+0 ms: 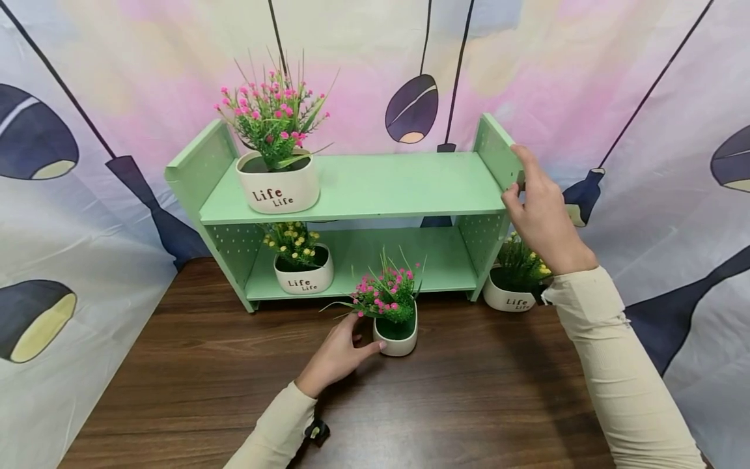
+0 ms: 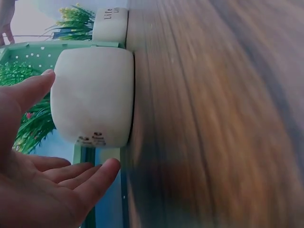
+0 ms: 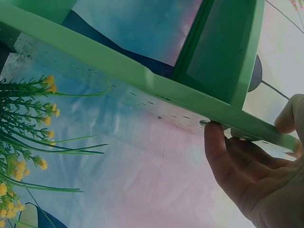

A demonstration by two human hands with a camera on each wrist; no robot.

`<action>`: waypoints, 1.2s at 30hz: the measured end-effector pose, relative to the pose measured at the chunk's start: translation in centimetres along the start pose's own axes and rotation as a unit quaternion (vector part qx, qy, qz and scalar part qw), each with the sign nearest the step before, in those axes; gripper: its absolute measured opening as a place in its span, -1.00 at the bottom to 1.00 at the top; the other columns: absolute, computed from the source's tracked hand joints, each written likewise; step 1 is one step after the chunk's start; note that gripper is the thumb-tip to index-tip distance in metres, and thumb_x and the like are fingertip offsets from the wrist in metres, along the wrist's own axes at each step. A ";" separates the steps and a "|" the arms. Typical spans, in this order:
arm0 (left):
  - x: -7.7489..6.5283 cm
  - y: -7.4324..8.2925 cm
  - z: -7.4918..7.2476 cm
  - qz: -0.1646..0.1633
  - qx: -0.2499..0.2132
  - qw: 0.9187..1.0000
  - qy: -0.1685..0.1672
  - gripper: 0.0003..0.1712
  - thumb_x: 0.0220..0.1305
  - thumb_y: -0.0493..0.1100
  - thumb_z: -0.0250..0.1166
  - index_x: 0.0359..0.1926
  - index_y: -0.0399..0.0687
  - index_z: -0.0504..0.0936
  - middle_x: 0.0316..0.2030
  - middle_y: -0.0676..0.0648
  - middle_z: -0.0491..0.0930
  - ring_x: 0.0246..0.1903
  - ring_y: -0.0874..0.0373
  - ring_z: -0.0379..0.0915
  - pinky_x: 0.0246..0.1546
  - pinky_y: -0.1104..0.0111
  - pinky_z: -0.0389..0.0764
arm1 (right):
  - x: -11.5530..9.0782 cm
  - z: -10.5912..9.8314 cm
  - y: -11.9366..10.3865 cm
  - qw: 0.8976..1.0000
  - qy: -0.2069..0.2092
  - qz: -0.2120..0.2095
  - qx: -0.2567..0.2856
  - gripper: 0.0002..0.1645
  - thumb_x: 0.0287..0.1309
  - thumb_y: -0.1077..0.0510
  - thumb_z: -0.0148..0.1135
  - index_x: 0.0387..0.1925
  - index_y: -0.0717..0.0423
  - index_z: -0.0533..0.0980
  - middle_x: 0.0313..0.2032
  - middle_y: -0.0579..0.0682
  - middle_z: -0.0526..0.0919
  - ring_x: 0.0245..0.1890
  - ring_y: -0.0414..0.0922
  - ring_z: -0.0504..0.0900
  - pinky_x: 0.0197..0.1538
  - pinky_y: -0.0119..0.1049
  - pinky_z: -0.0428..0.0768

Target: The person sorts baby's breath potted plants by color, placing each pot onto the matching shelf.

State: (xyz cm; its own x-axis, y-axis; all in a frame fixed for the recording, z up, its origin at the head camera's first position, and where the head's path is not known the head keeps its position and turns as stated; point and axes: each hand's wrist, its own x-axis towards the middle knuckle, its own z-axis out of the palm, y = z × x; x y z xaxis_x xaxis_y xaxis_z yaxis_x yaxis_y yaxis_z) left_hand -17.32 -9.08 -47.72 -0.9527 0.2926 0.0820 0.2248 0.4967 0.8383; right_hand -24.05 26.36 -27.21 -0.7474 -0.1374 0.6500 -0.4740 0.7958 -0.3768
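Note:
My left hand [image 1: 336, 355] is beside a white pot [image 1: 395, 342] of pink flowers on the table, its thumb by the rim and its fingers spread. In the left wrist view, the fingers [image 2: 102, 178] are apart from the pot; whether the thumb touches it, I cannot tell. My right hand [image 1: 545, 215] holds the right side panel [image 1: 495, 153] of a green two-tier shelf [image 1: 375, 185] near its upper edge. In the right wrist view, digits lie on both sides of the panel's edge [image 3: 190, 97].
On the upper tier stands a pot [image 1: 281, 189] of pink flowers; a yellow-flowered pot [image 1: 305, 277] is below it. Another yellow-flowered pot [image 1: 510, 296] stands on the brown wooden table [image 1: 457, 397], right of the shelf. Patterned cloth [image 1: 363, 78] hangs behind.

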 end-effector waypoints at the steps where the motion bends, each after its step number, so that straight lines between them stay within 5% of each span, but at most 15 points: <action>1: 0.1 0.1 0.2 0.001 -0.002 1.000 0.000 -0.07 0.30 -0.05 0.53 0.48 -0.45 0.31 0.41 -0.47 0.39 0.25 -0.30 0.55 0.17 0.02 0.65 | 0.0 0.0 0.0 1.000 0.000 0.001 0.000 -0.23 0.51 0.33 -0.10 0.66 0.03 0.07 0.06 0.42 0.57 -0.29 0.21 0.62 -0.49 -0.20 0.45; 9: 0.6 0.5 1.7 0.006 -0.043 0.999 0.003 -0.09 0.36 -0.11 0.49 0.52 -0.40 0.24 0.42 -0.42 0.37 0.28 -0.24 0.50 0.11 0.02 0.68 | 0.0 -0.1 0.0 1.000 -0.002 -0.001 -0.002 -0.22 0.51 0.33 -0.10 0.67 0.03 0.05 -0.02 0.37 0.57 -0.37 0.14 0.56 -0.47 -0.19 0.45; 16: 1.1 1.4 3.3 0.025 -0.012 0.999 0.046 0.00 0.23 -0.04 0.58 0.54 -0.27 0.27 0.48 -0.39 0.26 0.50 -0.23 0.20 0.46 -0.10 0.30 | 0.0 -0.2 -0.1 1.000 -0.002 0.001 -0.003 -0.22 0.52 0.34 -0.09 0.67 0.01 0.06 -0.10 0.33 0.55 -0.45 0.10 0.49 -0.49 -0.26 0.38; 22: 0.7 1.5 3.1 0.017 0.023 1.000 0.012 0.09 0.27 0.11 0.53 0.64 -0.14 0.18 0.61 -0.38 0.04 0.61 -0.25 -0.06 0.50 -0.14 0.21 | 0.0 0.0 0.0 1.000 -0.011 0.005 0.002 -0.23 0.53 0.32 -0.11 0.67 0.00 0.04 -0.12 0.30 0.54 -0.47 0.08 0.47 -0.50 -0.25 0.39; 28: 0.9 0.4 1.2 0.085 0.077 0.993 -0.019 -0.04 0.36 0.07 0.48 0.62 -0.11 0.25 0.59 -0.27 0.15 0.58 -0.17 0.09 0.46 -0.09 0.31 | -0.1 -0.3 -0.3 1.000 -0.012 0.009 0.001 -0.23 0.53 0.31 -0.12 0.67 -0.01 0.04 -0.17 0.30 0.55 -0.53 0.08 0.45 -0.53 -0.26 0.36; 32: 1.4 -0.2 0.1 0.143 0.144 0.978 -0.041 -0.32 0.48 0.01 0.38 0.52 -0.03 0.46 0.55 -0.15 0.26 0.56 -0.06 0.15 0.44 -0.02 0.38 | -0.2 -0.5 -0.3 1.000 -0.014 0.012 0.004 -0.23 0.54 0.31 -0.12 0.67 -0.01 0.04 -0.12 0.31 0.57 -0.48 0.09 0.49 -0.52 -0.25 0.38; 36: 2.0 -0.5 -0.5 0.181 0.188 0.965 -0.016 -0.48 0.48 -0.06 0.38 0.38 -0.07 0.61 0.49 -0.19 0.38 0.52 -0.13 0.25 0.39 -0.03 0.44 | -0.2 -0.4 -0.2 1.000 -0.018 0.012 0.007 -0.23 0.54 0.30 -0.12 0.68 -0.02 0.02 -0.15 0.29 0.56 -0.50 0.08 0.47 -0.52 -0.26 0.37</action>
State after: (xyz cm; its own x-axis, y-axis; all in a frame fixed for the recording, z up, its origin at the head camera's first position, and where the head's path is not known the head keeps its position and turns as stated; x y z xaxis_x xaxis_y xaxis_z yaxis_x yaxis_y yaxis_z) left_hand -19.44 -9.14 -47.66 -0.7929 0.5241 0.3108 0.6051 0.6171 0.5030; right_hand -23.65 26.47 -26.97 -0.7744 -0.1402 0.6170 -0.4627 0.7907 -0.4010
